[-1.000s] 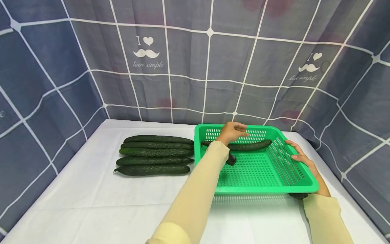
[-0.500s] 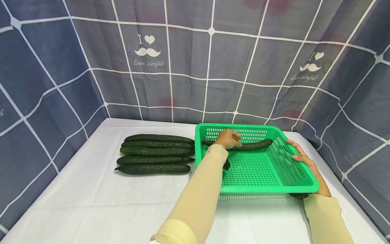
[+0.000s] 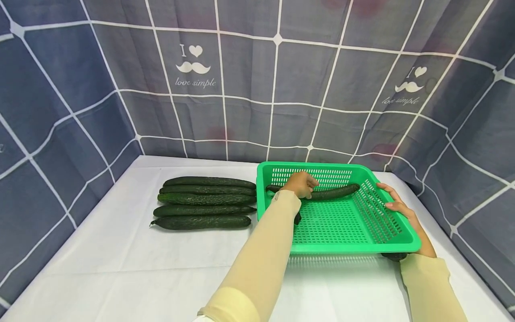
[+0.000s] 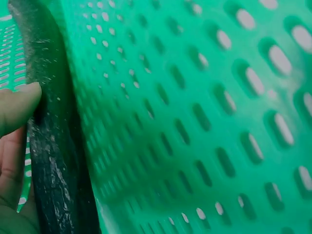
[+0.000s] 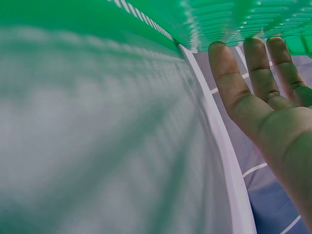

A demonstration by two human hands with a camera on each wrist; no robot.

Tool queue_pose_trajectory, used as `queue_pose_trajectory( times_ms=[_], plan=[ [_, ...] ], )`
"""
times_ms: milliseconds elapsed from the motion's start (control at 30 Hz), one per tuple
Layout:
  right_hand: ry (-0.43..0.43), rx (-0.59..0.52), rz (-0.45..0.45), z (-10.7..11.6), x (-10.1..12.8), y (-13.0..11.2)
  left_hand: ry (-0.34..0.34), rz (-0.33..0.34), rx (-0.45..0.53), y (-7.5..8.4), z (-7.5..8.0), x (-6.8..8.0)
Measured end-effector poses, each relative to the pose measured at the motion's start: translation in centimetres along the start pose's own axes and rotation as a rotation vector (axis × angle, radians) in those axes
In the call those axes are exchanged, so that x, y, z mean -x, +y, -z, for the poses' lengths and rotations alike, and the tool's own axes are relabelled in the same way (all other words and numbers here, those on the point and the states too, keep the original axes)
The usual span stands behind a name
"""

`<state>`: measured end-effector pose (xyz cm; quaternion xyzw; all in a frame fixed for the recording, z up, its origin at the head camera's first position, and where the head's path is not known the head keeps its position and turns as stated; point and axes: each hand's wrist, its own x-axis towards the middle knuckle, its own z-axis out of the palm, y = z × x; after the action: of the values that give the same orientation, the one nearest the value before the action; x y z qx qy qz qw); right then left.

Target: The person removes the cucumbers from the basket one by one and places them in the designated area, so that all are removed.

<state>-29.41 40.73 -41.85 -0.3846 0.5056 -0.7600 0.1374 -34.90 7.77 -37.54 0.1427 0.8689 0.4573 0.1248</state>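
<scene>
A green plastic basket (image 3: 334, 248) with perforated walls stands at the right of the table. One dark green cucumber (image 3: 338, 192) lies along its far wall. My left hand (image 3: 301, 184) reaches into the basket and grips this cucumber; in the left wrist view the thumb presses its side, with fingers on the other side. My right hand (image 3: 402, 212) holds the basket's right rim, thumb over the edge. In the right wrist view its fingers (image 5: 226, 73) lie fairly straight against the outer wall. Several more cucumbers (image 3: 205, 200) lie side by side left of the basket.
A white cloth (image 3: 120, 268) covers the table. Behind it and at both sides hangs a grey-blue checked curtain (image 3: 245, 80). The basket's left rim comes close to the ends of the cucumbers on the cloth.
My left hand has come down from above the cucumber in the basket and its fingers have closed on it. The right hand stays on the rim; the basket has barely moved.
</scene>
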Motion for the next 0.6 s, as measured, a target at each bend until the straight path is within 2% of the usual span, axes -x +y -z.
queue_pose_trajectory(
  times_ms=[233, 600],
  plan=[
    [-0.019, -0.056, 0.003, 0.08, 0.00, 0.09, -0.022, -0.028, -0.079, 0.07, 0.06, 0.01],
    [-0.005, -0.032, -0.012, -0.04, 0.13, 0.08, -0.139, 0.097, -0.149, 0.32, -0.15, -0.08]
  ],
)
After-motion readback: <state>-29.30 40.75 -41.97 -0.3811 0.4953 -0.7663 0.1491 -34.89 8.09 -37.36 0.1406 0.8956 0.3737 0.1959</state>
